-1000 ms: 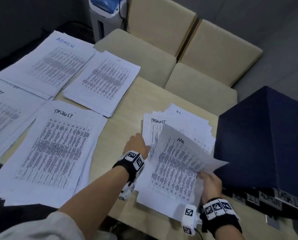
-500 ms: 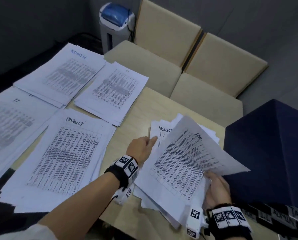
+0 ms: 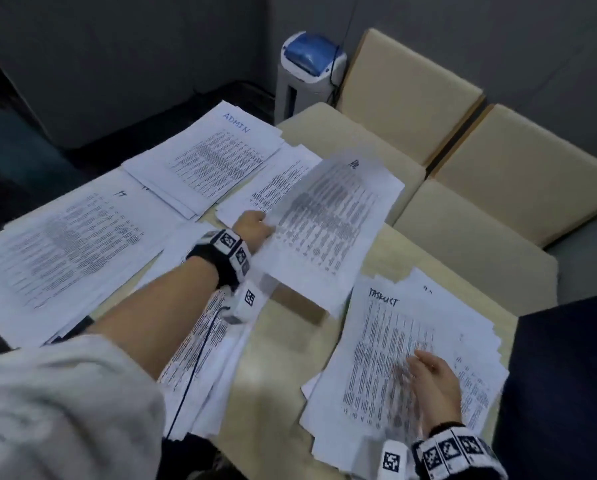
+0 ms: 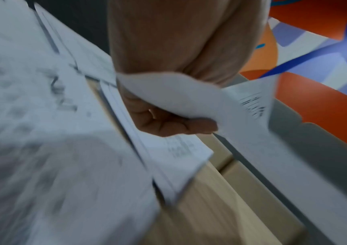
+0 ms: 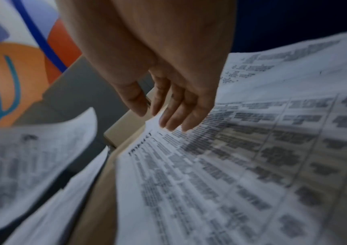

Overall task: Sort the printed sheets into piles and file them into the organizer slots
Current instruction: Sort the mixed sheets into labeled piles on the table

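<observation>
- Head view: the left hand [image 3: 253, 225] pinches one printed sheet [image 3: 328, 220] by its near left edge and holds it in the air over the far middle of the table [image 3: 283, 344]. The sheet's long axis runs away from the person, its far end reaching over the pile [image 3: 276, 183] that lies just right of the ADMIN pile [image 3: 207, 161].
- That pile lies right under and just beyond the sheet, so I'd judge the left hand, much the nearer one, only has to lower and release it there. The heading on the pile is hidden, so I can't tell whether it matches.
- Two more piles lie at the left; the sleeve covers part of the nearer one.
- The right hand [image 3: 432, 386] hovers flat, fingers loosely straight, over the unsorted stack [image 3: 411, 334] at the near right, whose top sheet reads TASKLIST. It holds nothing.
- The dark organizer [image 3: 567, 375] stands just right of that stack; its slots are not in view.
- Left wrist view: thumb and curled fingers [image 4: 189, 126] clamp the sheet's edge, the paper bowing over the pile below.
- Right wrist view: the fingers [image 5: 174, 116] are extended, tips just over the top sheet's upper part; whether they touch is unclear through the blur.
</observation>
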Demonstrator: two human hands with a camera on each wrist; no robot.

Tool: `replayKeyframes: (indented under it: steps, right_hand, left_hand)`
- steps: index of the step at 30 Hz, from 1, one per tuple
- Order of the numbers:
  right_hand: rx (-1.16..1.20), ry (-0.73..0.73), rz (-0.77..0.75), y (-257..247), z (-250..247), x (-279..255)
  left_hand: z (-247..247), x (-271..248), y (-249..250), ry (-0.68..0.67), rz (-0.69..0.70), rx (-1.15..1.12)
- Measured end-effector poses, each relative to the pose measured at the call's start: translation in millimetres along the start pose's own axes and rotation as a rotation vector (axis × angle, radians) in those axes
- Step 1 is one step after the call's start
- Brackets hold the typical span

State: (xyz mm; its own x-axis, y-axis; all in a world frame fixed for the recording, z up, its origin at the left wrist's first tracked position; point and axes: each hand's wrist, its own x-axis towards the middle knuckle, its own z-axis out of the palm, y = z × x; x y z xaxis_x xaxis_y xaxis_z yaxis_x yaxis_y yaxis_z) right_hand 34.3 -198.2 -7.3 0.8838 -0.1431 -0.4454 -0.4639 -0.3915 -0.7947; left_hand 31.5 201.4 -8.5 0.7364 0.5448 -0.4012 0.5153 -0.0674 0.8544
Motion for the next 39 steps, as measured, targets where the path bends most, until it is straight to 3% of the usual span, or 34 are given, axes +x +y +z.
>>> replayKeyframes:
  steps: [4,10,14,17,18,20,22,23,27,29,39]
  right_hand:
    - [-0.298,0.186,0.049,22.6,-25.1,14.9]
    - [-0.538,0.169,0.111,43.3,-40.2,22.2]
    - [-0.648,0.185,0.115,44.5,-39.1,27.7]
    - [-0.681,0.191,0.149,40.6,-36.9,33.5]
    - [-0.68,0.195,0.159,38.3,-36.5,34.1]
    - [-0.662,0.183,0.151,36.1,-34.7,35.6]
    - [-0.643,0.157,0.114,35.8,-34.7,37.0]
    - [-0.632,0.148,0.093,36.6,-35.5,37.4]
    - [-0.537,0.14,0.052,38.3,-39.9,34.4]
    - [-0.468,0.12,0.017,39.9,-43.0,29.0]
    - [-0.178,-0.009,-0.019,82.0,-79.4,-9.6]
  left_hand:
    - [-37.9,62.4,31.7,0.088,0.006,0.324]
    - [-44.8,101.6,26.1,0.079,0.001,0.848]
    - [-33.2,107.6,18.0,0.115,-0.076,0.951]
    - [-18.7,91.6,23.0,0.321,-0.174,0.899]
    - [-7.9,78.9,26.7,0.377,-0.095,0.882]
    - [19.1,45.6,28.8,0.418,0.197,0.849]
    - [49.7,1.5,24.8,0.358,0.41,0.678]
    - [66.1,-21.3,19.0,0.279,0.442,0.602]
    - [130.8,-95.4,-13.8,-0.129,0.289,0.506]
    - [153.8,-116.0,-29.0,-0.234,0.234,0.534]
    - [185.3,-149.1,-37.4,-0.112,0.186,0.55]
